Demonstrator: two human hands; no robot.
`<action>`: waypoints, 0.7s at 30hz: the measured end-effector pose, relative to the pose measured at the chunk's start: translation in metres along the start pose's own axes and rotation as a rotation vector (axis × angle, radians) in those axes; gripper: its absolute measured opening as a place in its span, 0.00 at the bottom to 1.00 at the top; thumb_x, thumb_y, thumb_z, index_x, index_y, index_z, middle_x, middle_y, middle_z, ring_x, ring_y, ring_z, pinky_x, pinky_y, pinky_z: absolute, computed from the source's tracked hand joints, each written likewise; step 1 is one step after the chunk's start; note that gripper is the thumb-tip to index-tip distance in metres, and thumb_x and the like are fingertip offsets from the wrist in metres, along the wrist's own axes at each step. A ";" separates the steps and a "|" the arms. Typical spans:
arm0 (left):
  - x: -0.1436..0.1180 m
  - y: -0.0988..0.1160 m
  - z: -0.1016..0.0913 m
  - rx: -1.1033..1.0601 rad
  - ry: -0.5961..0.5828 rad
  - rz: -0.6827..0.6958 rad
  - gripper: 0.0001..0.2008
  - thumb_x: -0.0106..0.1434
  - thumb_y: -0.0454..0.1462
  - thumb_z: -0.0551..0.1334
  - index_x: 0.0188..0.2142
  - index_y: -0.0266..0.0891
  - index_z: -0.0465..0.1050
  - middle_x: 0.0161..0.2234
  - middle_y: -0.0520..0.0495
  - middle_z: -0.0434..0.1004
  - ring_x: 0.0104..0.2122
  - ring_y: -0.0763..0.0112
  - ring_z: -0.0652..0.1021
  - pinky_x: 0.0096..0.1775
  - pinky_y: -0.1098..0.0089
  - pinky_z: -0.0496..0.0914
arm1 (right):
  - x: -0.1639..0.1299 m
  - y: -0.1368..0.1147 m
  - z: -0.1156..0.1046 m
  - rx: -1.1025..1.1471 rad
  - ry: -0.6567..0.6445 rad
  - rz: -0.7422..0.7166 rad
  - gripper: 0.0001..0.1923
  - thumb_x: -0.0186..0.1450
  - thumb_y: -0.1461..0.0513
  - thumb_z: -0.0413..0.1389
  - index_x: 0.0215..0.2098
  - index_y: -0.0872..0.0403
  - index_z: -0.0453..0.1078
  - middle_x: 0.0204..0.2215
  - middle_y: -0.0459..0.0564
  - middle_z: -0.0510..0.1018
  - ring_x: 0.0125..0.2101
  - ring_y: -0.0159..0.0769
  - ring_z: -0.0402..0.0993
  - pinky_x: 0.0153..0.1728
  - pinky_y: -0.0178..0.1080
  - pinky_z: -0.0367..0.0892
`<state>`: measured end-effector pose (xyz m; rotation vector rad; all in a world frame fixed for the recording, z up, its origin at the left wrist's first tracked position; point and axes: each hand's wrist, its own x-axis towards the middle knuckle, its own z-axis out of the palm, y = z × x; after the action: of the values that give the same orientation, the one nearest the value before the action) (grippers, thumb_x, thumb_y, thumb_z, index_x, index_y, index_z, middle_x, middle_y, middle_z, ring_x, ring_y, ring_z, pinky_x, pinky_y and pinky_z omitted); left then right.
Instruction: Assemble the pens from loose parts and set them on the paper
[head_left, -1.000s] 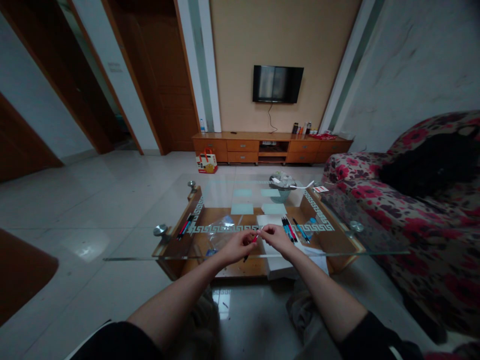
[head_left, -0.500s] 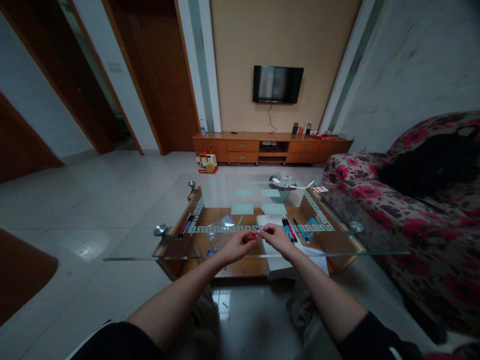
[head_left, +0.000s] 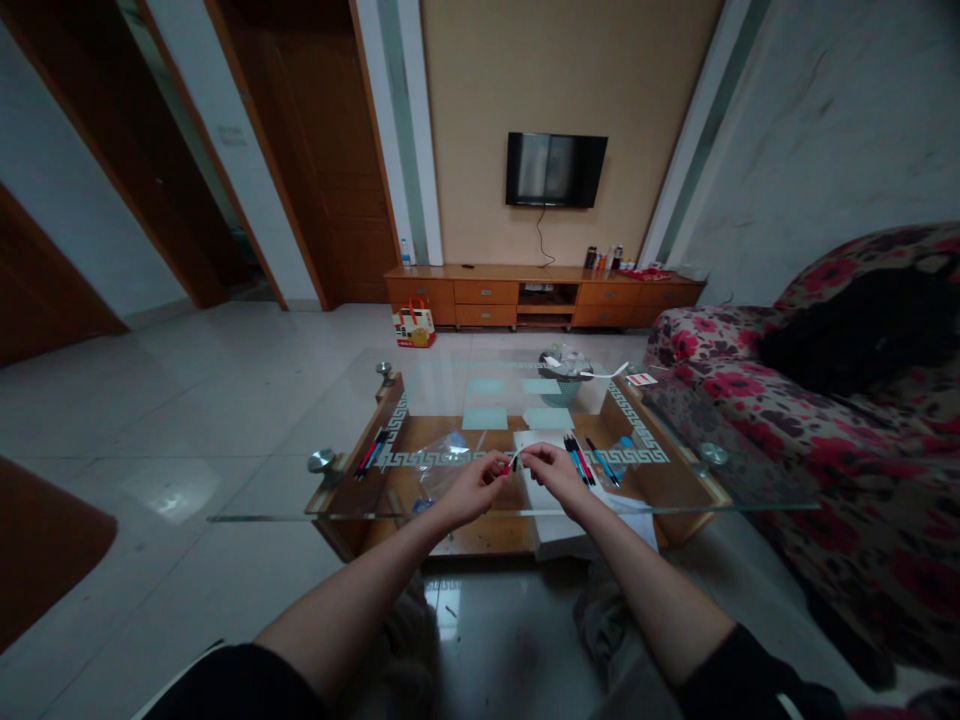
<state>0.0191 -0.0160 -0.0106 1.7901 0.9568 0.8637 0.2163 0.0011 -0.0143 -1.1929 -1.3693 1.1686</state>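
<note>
Both my hands are close together over the near part of the glass table (head_left: 262, 505). My left hand (head_left: 476, 488) is closed on a small red pen part (head_left: 505, 469), mostly covered by the fingers. In a pinch, my right hand (head_left: 553, 472) has a thin white stick (head_left: 515, 457), which looks like a pen refill; its lower end meets the red part, and I cannot tell whether it is inside. Right of my right hand lie several blue, red and black pens (head_left: 577, 460), with one dark pen (head_left: 602, 463) apart from them. More pens (head_left: 370, 455) lie at the table's left.
A clear plastic bag (head_left: 442, 460) is left of my hands. Beneath the glass, a white box (head_left: 559, 540) sits near the front. Beyond are a waste basket (head_left: 562, 380) and a red-and-white card (head_left: 642, 379). A flowered sofa (head_left: 720, 390) stands to the right.
The white stick now shows more clearly between my hands. My right fingers have shifted slightly up and away from the left ones.
</note>
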 end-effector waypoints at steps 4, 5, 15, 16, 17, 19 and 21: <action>-0.001 0.001 0.000 -0.012 0.024 0.003 0.14 0.63 0.41 0.57 0.47 0.39 0.68 0.27 0.53 0.69 0.22 0.77 0.69 0.23 0.77 0.61 | 0.002 0.004 -0.002 0.009 0.039 -0.005 0.14 0.54 0.54 0.61 0.33 0.56 0.74 0.24 0.46 0.75 0.22 0.30 0.66 0.22 0.32 0.59; -0.001 0.002 0.000 -0.007 0.029 0.013 0.14 0.63 0.41 0.57 0.47 0.39 0.68 0.27 0.53 0.69 0.22 0.77 0.69 0.24 0.77 0.62 | 0.003 0.005 -0.002 0.014 0.039 -0.005 0.14 0.54 0.55 0.61 0.33 0.56 0.74 0.24 0.46 0.75 0.22 0.30 0.66 0.22 0.32 0.59; 0.007 -0.005 -0.003 0.016 0.285 0.076 0.12 0.62 0.40 0.58 0.45 0.40 0.68 0.31 0.51 0.72 0.29 0.72 0.72 0.33 0.73 0.66 | 0.007 0.016 -0.003 -0.067 0.162 -0.067 0.14 0.56 0.55 0.58 0.34 0.56 0.75 0.25 0.48 0.76 0.22 0.32 0.68 0.24 0.34 0.63; 0.008 -0.006 -0.003 0.005 0.306 0.071 0.12 0.62 0.40 0.58 0.45 0.40 0.68 0.30 0.51 0.72 0.29 0.72 0.73 0.33 0.73 0.67 | 0.008 0.018 -0.003 -0.091 0.181 -0.068 0.14 0.56 0.55 0.58 0.34 0.56 0.75 0.26 0.48 0.77 0.23 0.33 0.69 0.25 0.35 0.64; 0.009 -0.007 -0.004 -0.008 0.322 0.062 0.12 0.62 0.40 0.58 0.45 0.40 0.68 0.30 0.51 0.72 0.29 0.72 0.73 0.33 0.73 0.67 | 0.009 0.019 -0.004 -0.118 0.202 -0.069 0.13 0.56 0.55 0.57 0.34 0.56 0.75 0.26 0.48 0.77 0.24 0.34 0.70 0.26 0.36 0.65; 0.010 -0.009 -0.005 -0.035 0.351 0.031 0.12 0.62 0.40 0.58 0.45 0.40 0.68 0.30 0.52 0.71 0.27 0.73 0.73 0.31 0.73 0.67 | 0.011 0.020 -0.003 -0.190 0.233 -0.074 0.12 0.57 0.57 0.56 0.34 0.55 0.74 0.28 0.49 0.78 0.27 0.35 0.71 0.29 0.37 0.66; 0.012 -0.010 -0.005 -0.054 0.380 -0.004 0.12 0.61 0.40 0.59 0.44 0.41 0.68 0.29 0.52 0.71 0.26 0.73 0.73 0.30 0.73 0.68 | 0.014 0.017 0.000 -0.283 0.240 -0.099 0.10 0.56 0.60 0.55 0.34 0.55 0.74 0.30 0.48 0.78 0.29 0.36 0.72 0.33 0.38 0.67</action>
<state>0.0182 -0.0007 -0.0165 1.6064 1.1623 1.2439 0.2164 0.0166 -0.0308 -1.3974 -1.4215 0.7505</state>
